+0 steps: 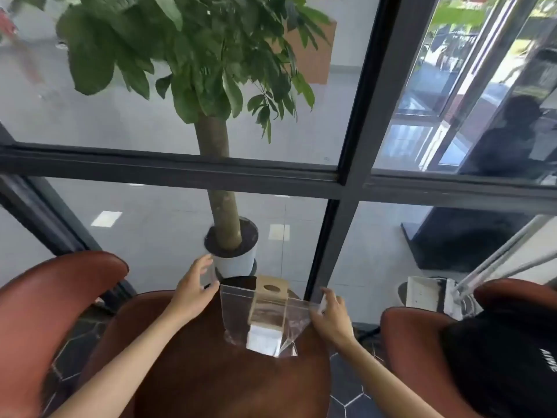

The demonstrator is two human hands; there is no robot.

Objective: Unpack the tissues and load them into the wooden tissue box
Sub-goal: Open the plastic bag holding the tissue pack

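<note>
The left hand (196, 289) hangs with fingers spread and relaxed, its thumb at the left top corner of the clear bag (265, 318), whether pinching it I cannot tell. The bag stands between both hands on a round brown table (211, 372), a tan card handle (269, 303) and white tissues (262, 339) inside it. The right hand (331, 315) pinches the bag's right top corner. Beyond the hands, dark-framed glass (168, 170) and a potted tree (224, 224); glossy brown chairs (45, 297) flank the table.
</note>
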